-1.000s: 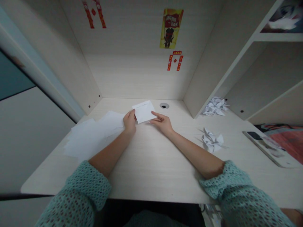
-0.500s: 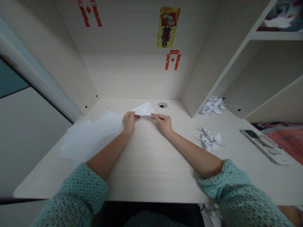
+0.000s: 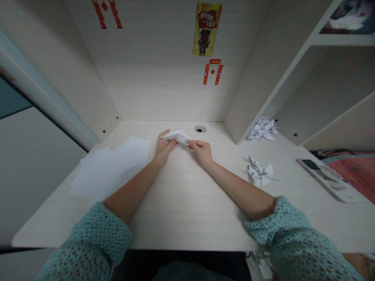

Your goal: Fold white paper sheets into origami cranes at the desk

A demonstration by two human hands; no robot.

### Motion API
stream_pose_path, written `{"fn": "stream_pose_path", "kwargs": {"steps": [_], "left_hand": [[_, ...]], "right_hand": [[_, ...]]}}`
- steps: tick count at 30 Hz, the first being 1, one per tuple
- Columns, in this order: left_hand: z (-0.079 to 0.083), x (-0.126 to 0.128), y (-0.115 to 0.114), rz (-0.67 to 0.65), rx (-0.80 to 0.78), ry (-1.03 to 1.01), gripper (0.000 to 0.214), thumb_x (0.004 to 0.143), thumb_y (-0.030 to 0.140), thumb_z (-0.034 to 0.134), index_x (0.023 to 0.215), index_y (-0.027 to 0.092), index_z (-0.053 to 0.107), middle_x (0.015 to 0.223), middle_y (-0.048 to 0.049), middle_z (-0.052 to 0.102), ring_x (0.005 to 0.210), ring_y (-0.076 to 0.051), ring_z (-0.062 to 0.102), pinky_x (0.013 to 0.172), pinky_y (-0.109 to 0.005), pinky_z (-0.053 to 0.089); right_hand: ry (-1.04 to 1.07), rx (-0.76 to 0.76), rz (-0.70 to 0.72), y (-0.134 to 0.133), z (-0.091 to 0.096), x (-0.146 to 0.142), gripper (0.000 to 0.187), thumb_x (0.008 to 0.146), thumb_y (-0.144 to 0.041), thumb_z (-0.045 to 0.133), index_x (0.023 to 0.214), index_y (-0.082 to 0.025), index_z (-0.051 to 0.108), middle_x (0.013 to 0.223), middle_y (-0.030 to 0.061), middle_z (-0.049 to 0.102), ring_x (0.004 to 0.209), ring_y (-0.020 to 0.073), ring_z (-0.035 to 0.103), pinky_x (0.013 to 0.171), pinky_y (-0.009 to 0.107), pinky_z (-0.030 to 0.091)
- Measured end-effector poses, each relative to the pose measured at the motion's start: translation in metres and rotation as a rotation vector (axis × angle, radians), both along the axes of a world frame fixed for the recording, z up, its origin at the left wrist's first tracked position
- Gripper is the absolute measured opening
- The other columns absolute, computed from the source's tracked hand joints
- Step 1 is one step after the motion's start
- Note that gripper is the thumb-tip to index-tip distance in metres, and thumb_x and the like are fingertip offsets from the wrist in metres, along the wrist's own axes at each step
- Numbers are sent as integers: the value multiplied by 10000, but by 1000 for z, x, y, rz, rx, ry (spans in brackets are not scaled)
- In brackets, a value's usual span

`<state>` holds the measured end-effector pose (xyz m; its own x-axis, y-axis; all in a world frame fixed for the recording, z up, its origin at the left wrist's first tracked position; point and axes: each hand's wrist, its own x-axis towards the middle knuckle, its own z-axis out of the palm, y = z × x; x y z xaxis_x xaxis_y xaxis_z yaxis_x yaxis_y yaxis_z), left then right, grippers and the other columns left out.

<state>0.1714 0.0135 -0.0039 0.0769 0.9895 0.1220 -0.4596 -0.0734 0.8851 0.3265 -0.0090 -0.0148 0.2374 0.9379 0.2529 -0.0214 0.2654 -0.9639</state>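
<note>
A small folded white sheet of paper (image 3: 179,135) is held between both hands near the back of the desk. My left hand (image 3: 165,150) is closed on its left end, with the thumb at the far side and fingers along the near edge. At the right corner, my right hand (image 3: 201,150) pinches the paper between thumb and fingers. The paper looks bent, with a crease across it. Left of my left hand lies a spread stack of white paper sheets (image 3: 111,168).
On the right of the desk (image 3: 187,218) lie folded white paper pieces (image 3: 259,171). A bigger heap of them (image 3: 263,129) sits behind, by the shelf panel (image 3: 258,78). A phone (image 3: 328,181) lies at the far right. A cable hole (image 3: 200,129) is at the back.
My left hand has turned, its fingers now reaching along the near side of the paper. The paper has gone from flat and pointed to bent. My right hand has hardly moved.
</note>
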Motion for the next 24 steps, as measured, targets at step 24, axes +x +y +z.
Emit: {"fn": "stream_pose_path", "kwargs": {"steps": [24], "left_hand": [[8,4,-1,108,-108,6,519,647,236,758,1143,223,608,943,-63,681,860,-154,645,816,-288,507]], "right_hand": [[-23,-24,-35,0,1,1,369,648,-533,684,598,-168,665,591,28,666,527,127,536,567,259,419]]}}
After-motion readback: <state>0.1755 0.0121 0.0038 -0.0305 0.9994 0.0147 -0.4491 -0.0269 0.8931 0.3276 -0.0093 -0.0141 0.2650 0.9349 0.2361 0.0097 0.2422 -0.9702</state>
